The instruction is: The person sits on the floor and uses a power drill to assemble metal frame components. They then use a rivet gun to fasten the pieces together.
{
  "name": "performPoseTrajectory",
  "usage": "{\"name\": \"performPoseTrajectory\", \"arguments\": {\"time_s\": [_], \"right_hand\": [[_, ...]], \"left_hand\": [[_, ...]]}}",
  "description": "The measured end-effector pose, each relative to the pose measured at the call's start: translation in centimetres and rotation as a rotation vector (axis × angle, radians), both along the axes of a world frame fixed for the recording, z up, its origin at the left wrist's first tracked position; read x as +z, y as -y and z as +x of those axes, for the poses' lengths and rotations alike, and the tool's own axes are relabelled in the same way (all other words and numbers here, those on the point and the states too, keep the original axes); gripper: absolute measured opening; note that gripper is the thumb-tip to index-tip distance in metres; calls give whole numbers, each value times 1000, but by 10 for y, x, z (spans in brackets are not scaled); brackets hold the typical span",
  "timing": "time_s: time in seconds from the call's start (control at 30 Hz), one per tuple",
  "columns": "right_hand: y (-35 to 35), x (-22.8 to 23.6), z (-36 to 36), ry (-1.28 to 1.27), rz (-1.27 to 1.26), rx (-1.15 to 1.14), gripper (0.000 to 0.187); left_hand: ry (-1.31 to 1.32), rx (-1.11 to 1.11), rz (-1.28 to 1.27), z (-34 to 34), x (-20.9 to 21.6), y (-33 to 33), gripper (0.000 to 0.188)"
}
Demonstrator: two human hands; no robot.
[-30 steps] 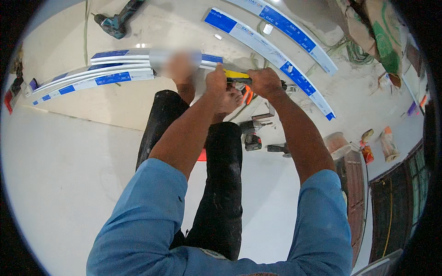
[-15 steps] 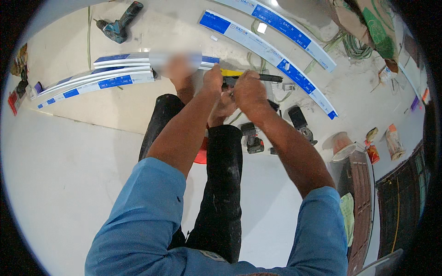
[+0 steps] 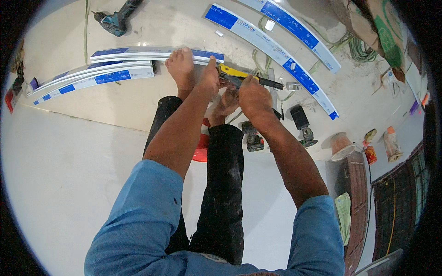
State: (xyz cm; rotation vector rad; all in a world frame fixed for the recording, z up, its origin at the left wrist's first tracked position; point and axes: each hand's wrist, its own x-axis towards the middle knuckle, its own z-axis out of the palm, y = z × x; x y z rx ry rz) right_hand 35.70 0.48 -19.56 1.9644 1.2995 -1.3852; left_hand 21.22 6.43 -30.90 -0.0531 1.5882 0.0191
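A yellow-and-black hand tool point(image 3: 234, 71) with a long black bar lies across the space between my hands, just beyond my right foot. My right hand point(image 3: 254, 97) is closed around its lower side. At the tool's yellow end, my left hand point(image 3: 209, 79) is closed with the thumb pointing up; what its fingers hold is hidden. Just behind that hand ends a white strip with blue film point(image 3: 159, 51). My bare left foot point(image 3: 181, 69) rests at this strip's near edge, and my bare right foot point(image 3: 226, 103) is below the tool.
More blue-and-white strips point(image 3: 281, 55) lie at the far right and left. A drill point(image 3: 113, 23) is at the far left. Two power tools point(image 3: 252, 137) point(image 3: 301, 122) lie right of my legs. A red object point(image 3: 200, 149) shows between them. Coiled cable point(image 3: 361, 49) lies far right.
The tool's yellow part shows more and its black bar slopes further down to the right. My right hand has shifted slightly lower. The whole view has shifted a little.
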Motion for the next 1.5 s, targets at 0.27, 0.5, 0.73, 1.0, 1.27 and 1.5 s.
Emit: {"name": "performPoseTrajectory", "arguments": {"time_s": [0.27, 0.5, 0.73, 1.0, 1.27, 1.5], "right_hand": [[-9, 19, 2, 36, -36, 131, 67], [14, 45, 17, 26, -57, 153, 74], [61, 58, 12, -29, 9, -86, 86], [102, 71, -3, -112, 330, -569, 61], [83, 125, 3, -528, -60, -1162, 34], [83, 150, 4, -835, 5, -1452, 27]], "left_hand": [[-63, 70, 20, 2, -11, 4, 58], [100, 201, -54, -9, -11, 7, 59], [188, 193, -216, -19, 12, 7, 49], [523, 47, -85, -11, 79, 2, 33], [670, 42, 65, -2, 123, -6, 30], [805, 222, 19, 32, 178, -33, 23]]}}
